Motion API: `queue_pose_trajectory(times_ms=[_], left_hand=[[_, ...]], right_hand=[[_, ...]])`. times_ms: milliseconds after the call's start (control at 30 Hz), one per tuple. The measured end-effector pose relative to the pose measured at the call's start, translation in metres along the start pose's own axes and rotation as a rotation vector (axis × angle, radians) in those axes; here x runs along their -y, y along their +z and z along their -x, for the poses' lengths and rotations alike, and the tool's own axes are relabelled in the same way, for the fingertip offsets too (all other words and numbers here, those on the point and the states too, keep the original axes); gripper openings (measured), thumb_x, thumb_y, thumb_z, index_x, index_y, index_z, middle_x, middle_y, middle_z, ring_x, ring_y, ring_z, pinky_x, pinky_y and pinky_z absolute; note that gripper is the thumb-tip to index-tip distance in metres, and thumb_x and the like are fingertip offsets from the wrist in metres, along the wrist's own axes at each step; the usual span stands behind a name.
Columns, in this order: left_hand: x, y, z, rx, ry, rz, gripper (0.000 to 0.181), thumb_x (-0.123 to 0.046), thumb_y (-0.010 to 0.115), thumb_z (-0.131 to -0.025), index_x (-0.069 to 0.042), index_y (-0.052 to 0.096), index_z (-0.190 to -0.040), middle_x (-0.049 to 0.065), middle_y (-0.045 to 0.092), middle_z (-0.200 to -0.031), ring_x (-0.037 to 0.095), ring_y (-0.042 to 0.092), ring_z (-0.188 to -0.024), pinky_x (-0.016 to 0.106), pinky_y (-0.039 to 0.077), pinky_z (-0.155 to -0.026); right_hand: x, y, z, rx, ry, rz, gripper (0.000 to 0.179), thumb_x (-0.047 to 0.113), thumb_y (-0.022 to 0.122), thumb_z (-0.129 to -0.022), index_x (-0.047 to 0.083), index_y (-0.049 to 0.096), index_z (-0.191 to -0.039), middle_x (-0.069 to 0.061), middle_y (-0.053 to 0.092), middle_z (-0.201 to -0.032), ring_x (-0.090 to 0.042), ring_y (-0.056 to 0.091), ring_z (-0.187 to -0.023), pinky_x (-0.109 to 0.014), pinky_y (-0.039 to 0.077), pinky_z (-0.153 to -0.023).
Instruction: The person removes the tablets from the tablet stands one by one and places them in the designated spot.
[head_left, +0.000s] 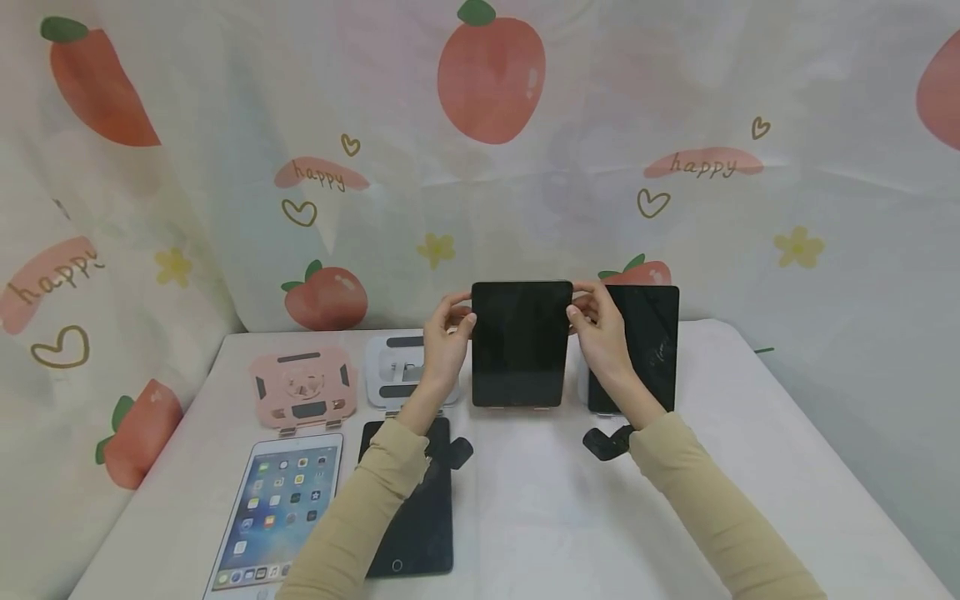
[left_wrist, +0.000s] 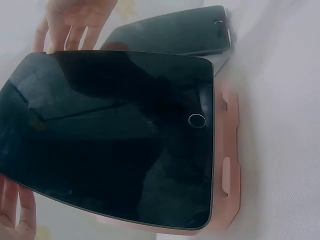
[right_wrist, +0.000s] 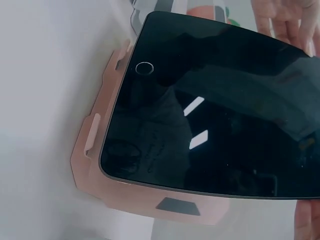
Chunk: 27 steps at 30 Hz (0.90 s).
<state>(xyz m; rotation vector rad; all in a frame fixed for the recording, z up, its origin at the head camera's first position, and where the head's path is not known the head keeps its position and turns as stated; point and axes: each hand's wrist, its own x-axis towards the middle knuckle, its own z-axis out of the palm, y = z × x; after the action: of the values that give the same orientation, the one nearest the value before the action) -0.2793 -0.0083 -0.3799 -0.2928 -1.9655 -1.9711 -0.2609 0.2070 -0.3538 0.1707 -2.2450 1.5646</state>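
Note:
Both hands hold a black tablet (head_left: pixel 519 346) upright by its side edges, near the top. The left hand (head_left: pixel 446 342) pinches the left edge, thumb in front; the right hand (head_left: pixel 602 337) pinches the right edge the same way. Fingers behind the tablet are partly hidden. In the wrist views, a pink folding stand (left_wrist: pixel 231 130) lies behind and below the tablet, its two small lips beyond the tablet's bottom edge. Whether the tablet rests fully on the stand, I cannot tell. Its screen is dark, with a round home button (right_wrist: pixel 144 68) at the bottom.
At right, another black tablet (head_left: pixel 652 350) leans on a pale stand. At left lie a pink stand (head_left: pixel 303 387) and a white stand (head_left: pixel 393 375). In front of them lie a lit white tablet (head_left: pixel 281 500) and a black tablet (head_left: pixel 420 525), partly covered by the left sleeve.

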Motion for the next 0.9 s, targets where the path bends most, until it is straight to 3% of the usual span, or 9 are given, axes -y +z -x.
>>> queue_pose_trajectory(times_ms=[400, 600, 800, 900], left_hand=[[-0.014, -0.008, 0.019, 0.019, 0.056, -0.03, 0.03, 0.001, 0.062, -0.089, -0.005, 0.063, -0.119, 0.022, 0.063, -0.099, 0.008, 0.056, -0.08, 0.017, 0.048, -0.066], [-0.019, -0.01, 0.032, 0.041, 0.06, -0.068, 0.029, 0.0, 0.062, -0.089, -0.007, 0.063, -0.118, 0.02, 0.064, -0.099, 0.02, 0.06, -0.085, 0.017, 0.049, -0.067], [-0.025, -0.015, 0.044, 0.067, 0.015, -0.048, 0.03, 0.001, 0.063, -0.088, -0.008, 0.064, -0.117, 0.02, 0.063, -0.096, 0.012, 0.057, -0.08, 0.016, 0.049, -0.065], [-0.026, -0.018, 0.05, 0.083, -0.003, -0.046, 0.031, 0.001, 0.063, -0.088, -0.009, 0.064, -0.117, 0.02, 0.064, -0.096, 0.011, 0.057, -0.08, 0.016, 0.048, -0.064]], right_hand=[[0.009, -0.009, 0.02, 0.022, -0.075, -0.007, 0.031, 0.006, 0.054, -0.096, 0.005, 0.051, -0.127, -0.018, 0.059, -0.099, -0.004, 0.057, -0.076, -0.018, 0.053, -0.067], [0.01, -0.016, 0.031, 0.04, -0.077, -0.006, 0.032, 0.004, 0.055, -0.095, 0.003, 0.051, -0.127, -0.013, 0.058, -0.097, -0.003, 0.056, -0.075, -0.019, 0.053, -0.066], [0.01, -0.02, 0.043, 0.064, -0.079, -0.031, 0.03, 0.002, 0.055, -0.095, 0.002, 0.051, -0.125, 0.003, 0.055, -0.089, -0.003, 0.056, -0.074, -0.02, 0.054, -0.065], [0.01, -0.021, 0.049, 0.072, -0.066, -0.041, 0.029, 0.002, 0.055, -0.095, 0.002, 0.051, -0.124, 0.006, 0.054, -0.088, -0.004, 0.057, -0.074, -0.02, 0.054, -0.066]])
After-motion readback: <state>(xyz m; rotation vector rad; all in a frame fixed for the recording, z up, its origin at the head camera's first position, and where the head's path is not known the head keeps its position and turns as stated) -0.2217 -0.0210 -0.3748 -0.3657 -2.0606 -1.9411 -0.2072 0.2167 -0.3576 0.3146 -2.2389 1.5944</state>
